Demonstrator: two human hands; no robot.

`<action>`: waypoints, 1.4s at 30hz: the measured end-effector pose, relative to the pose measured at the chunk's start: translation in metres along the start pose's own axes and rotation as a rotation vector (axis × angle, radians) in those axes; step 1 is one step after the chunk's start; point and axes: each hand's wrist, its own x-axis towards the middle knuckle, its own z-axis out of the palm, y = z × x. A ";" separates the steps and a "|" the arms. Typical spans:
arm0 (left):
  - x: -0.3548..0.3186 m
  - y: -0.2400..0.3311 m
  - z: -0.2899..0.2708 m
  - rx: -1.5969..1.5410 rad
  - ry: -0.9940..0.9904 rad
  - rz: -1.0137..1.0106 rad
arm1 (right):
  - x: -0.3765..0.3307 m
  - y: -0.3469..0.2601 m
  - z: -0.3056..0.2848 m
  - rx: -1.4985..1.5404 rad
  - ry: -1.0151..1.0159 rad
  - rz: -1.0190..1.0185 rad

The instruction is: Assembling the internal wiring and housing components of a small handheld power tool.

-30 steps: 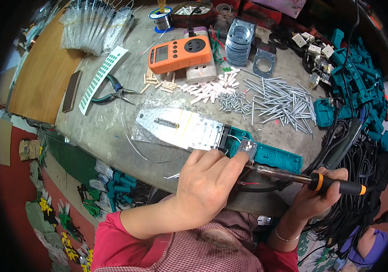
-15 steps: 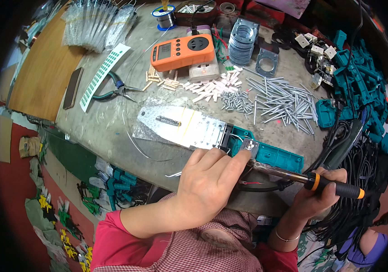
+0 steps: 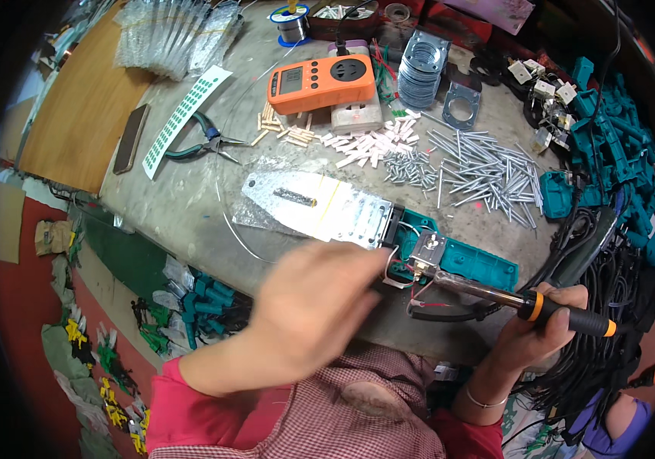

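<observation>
Teal plastic housing (image 3: 471, 264) with a ribbed silver plate lies at the grey tabletop (image 3: 182, 206) edge. Right hand (image 3: 530, 336), grip closed around the orange-collared soldering iron (image 3: 518, 302), touches its tip there; blurred left hand (image 3: 320, 306) hovers beside, fingers loosely apart.

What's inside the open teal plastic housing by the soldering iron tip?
Inside the teal plastic housing: a small metal block with red and white wires, at the soldering iron tip. The blurred left hand covers its near-left end.

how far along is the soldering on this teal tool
Done: wires already lie in the open teal housing behind the metal plate. In hand: the right hand holds the soldering iron, tip at the small metal part; the left hand is blurred beside it. Left: the housing is uncovered.
</observation>
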 end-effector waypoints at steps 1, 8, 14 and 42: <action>0.001 -0.012 -0.010 0.080 0.016 0.014 | -0.001 0.001 -0.002 -0.013 0.017 0.003; -0.033 -0.062 -0.033 0.222 -0.195 -0.113 | 0.001 -0.010 0.006 -0.040 0.013 0.049; -0.031 -0.071 -0.027 0.289 -0.262 -0.081 | 0.004 -0.007 0.005 -0.042 0.055 0.043; 0.021 -0.003 0.041 -0.087 0.103 0.138 | 0.000 0.003 -0.005 0.015 -0.023 -0.039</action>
